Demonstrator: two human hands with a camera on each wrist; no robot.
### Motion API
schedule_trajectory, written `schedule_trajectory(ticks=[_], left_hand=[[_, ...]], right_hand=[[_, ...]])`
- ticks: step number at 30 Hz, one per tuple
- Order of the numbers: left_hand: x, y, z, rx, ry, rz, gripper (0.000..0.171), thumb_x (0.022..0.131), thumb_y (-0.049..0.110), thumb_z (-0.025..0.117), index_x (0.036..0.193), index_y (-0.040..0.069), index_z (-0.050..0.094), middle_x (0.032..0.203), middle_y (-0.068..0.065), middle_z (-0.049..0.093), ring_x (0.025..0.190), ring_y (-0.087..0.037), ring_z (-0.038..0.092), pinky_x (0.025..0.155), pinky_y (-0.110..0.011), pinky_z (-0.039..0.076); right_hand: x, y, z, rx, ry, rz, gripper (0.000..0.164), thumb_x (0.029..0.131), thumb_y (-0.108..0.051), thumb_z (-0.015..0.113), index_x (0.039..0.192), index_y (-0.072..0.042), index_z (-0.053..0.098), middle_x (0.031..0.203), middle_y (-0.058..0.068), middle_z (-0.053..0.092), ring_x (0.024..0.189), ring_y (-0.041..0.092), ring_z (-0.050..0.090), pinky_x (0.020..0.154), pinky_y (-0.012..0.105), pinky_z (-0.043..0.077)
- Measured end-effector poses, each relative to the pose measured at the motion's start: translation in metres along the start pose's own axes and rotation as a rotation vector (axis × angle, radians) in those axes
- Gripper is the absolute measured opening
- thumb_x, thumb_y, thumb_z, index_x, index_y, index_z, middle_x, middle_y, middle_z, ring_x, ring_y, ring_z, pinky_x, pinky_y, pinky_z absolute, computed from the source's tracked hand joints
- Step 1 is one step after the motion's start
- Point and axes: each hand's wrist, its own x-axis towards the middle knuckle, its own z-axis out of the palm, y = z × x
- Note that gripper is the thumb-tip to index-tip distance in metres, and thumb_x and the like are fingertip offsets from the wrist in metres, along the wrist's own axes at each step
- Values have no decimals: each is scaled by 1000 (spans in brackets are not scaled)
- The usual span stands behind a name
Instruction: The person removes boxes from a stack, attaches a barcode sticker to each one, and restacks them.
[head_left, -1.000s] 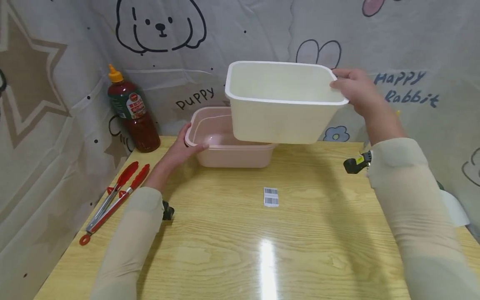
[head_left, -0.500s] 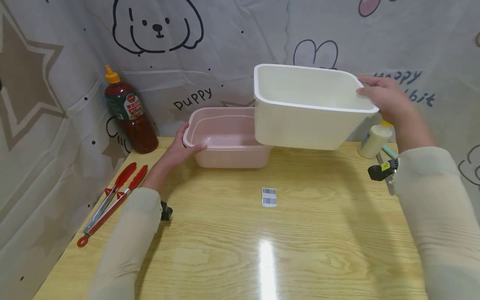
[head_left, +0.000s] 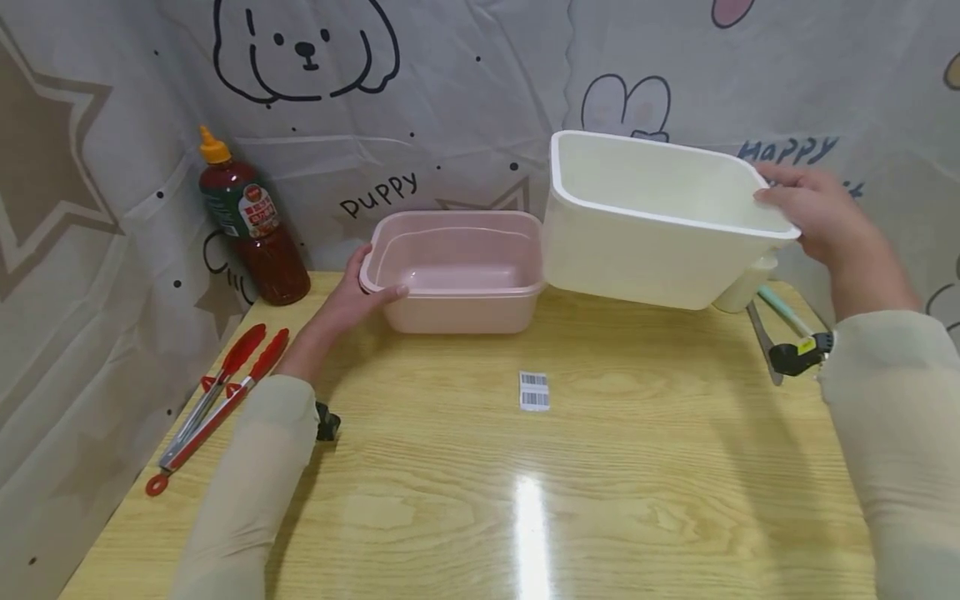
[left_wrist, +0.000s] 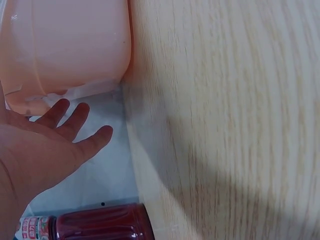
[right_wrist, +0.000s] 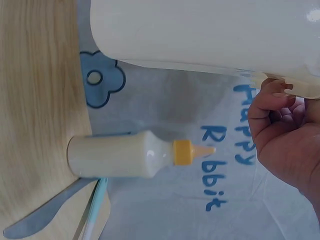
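A pink plastic bin [head_left: 461,315] stands at the back of the table. My left hand [head_left: 347,298] holds its left end, thumb over the front rim. In the left wrist view, several fingers [left_wrist: 95,142] extend beside the pink wall, while the thumb's contact is out of sight. To the right, a white plastic bin [head_left: 637,254] hangs above the table, slightly tilted, its mouth upward. My right hand [head_left: 825,218] grips its rim at the right end, fingers curled in the right wrist view. Both bins show bare inner walls.
A red sauce bottle [head_left: 255,225] and red-handled tongs [head_left: 213,408] are at the left. A cream bottle with a yellow nozzle [right_wrist: 120,156], a grey knife-shaped blade [right_wrist: 37,217] and a turquoise handle [right_wrist: 97,200] lie right. A barcode label [head_left: 534,392] is mid-table.
My right hand has carried the white bin rightward, from overlapping the pink bin to beside it, in front of the cream bottle. My left hand stays on the pink bin.
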Motion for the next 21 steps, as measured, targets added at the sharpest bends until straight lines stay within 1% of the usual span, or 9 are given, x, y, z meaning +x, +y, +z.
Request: schedule_trajectory(ticks=[2, 4, 7, 10, 13, 14, 16, 17, 21], left_hand=[[1, 0, 0, -3, -5, -7, 106, 91, 41, 75, 163, 31, -4, 170, -12, 17, 155, -35, 23, 126, -60, 15], [2, 0, 0, 0, -7, -21, 107, 91, 42, 74, 163, 32, -4, 170, -11, 16, 155, -35, 21, 125, -61, 14], [1, 0, 0, 8, -9, -41, 106, 92, 45, 73, 162, 35, -6, 171, -9, 13, 156, -35, 19, 125, -63, 14], [-1, 1, 1, 21, -7, -49, 106, 92, 46, 72, 162, 36, -7, 172, -8, 12, 156, -35, 19, 125, -64, 14], [-3, 3, 2, 24, -1, -50, 106, 91, 48, 72, 162, 37, -6, 172, -7, 13, 156, -35, 20, 124, -64, 14], [-4, 3, 2, 26, 0, -50, 106, 91, 49, 72, 162, 37, -5, 172, -6, 13, 156, -35, 21, 124, -65, 14], [-4, 3, 1, 26, 2, -46, 105, 91, 51, 72, 162, 38, -4, 172, -5, 14, 155, -35, 21, 124, -65, 15], [-4, 3, 1, 26, 4, -46, 105, 90, 52, 72, 162, 38, -4, 171, -5, 15, 155, -34, 22, 124, -65, 15], [-5, 1, 0, 32, 6, -37, 106, 90, 53, 72, 162, 39, -3, 171, -6, 15, 155, -35, 23, 124, -65, 16]], right_hand=[[-2, 5, -2, 6, -1, 2, 65, 107, -42, 45, 163, -22, 18, 117, -12, 59, 83, -3, 63, 69, 17, 57], [-3, 9, -4, 23, -2, 9, 67, 107, -42, 46, 163, -21, 17, 103, -22, 59, 81, -2, 64, 68, 17, 57], [-5, 17, -6, 23, -15, 12, 69, 107, -42, 45, 164, -16, 15, 92, -26, 60, 79, -1, 65, 68, 18, 57], [-6, 25, -4, -27, -27, 7, 71, 107, -44, 43, 163, -12, 14, 92, -27, 60, 80, -1, 64, 69, 19, 56], [-7, 32, 0, -89, -25, -14, 71, 107, -46, 41, 163, -8, 15, 99, -25, 59, 82, -2, 63, 70, 18, 56], [-7, 35, 2, -106, -23, -20, 72, 107, -46, 40, 162, -8, 15, 103, -22, 59, 82, -3, 63, 70, 18, 56], [-8, 39, 7, -130, -21, -44, 70, 108, -44, 39, 162, -5, 16, 104, -20, 59, 82, -2, 63, 70, 19, 56], [-8, 41, 11, -134, -20, -54, 70, 108, -43, 39, 161, -3, 17, 103, -19, 59, 81, -1, 64, 70, 20, 57], [-7, 50, 23, -122, -7, -90, 67, 109, -36, 39, 160, 2, 18, 87, -23, 60, 73, 2, 65, 67, 22, 57]])
